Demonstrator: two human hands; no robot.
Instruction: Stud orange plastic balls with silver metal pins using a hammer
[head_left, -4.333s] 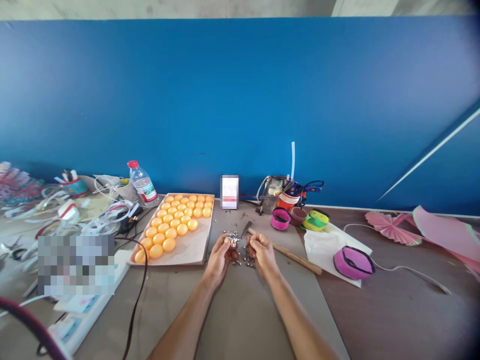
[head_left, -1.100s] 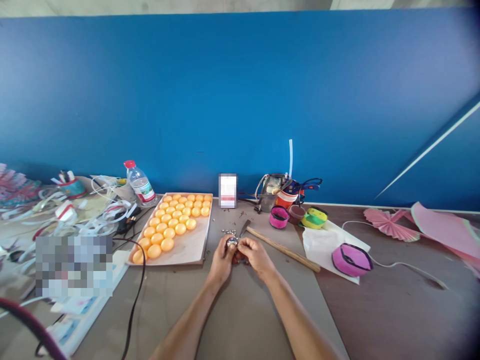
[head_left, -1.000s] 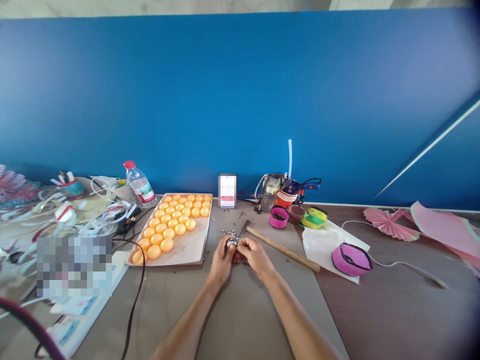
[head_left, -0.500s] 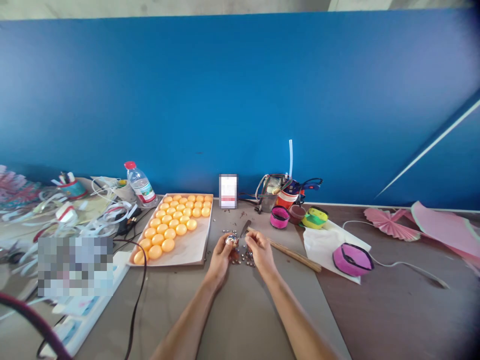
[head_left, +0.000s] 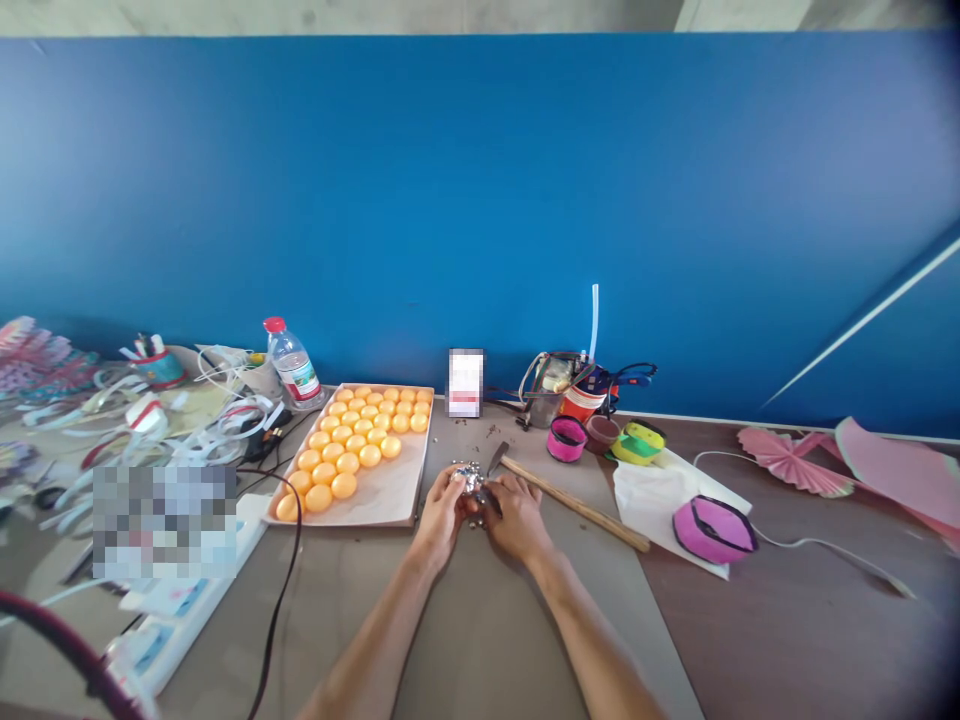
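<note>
My left hand [head_left: 442, 510] is closed around a small ball covered in shiny silver studs [head_left: 468, 477], held just above the tabletop. My right hand [head_left: 514, 510] is pressed against it from the right, fingers pinched at the ball; what they pinch is too small to make out. A few loose silver studs [head_left: 474, 520] lie under and between the hands. A hammer with a wooden handle [head_left: 574, 504] lies just beyond my right hand, its head near the ball.
A tray [head_left: 390, 495] of several orange balls [head_left: 352, 442] sits left of the hands, with a water bottle [head_left: 293, 366] behind. Cables and a power strip [head_left: 180, 600] crowd the left. Pink cuffs [head_left: 712, 528], cups [head_left: 570, 395], white paper and pink paper fans [head_left: 787, 455] lie to the right.
My right hand, apart from the ball half a second ago, has come back against it. The view shifted slightly.
</note>
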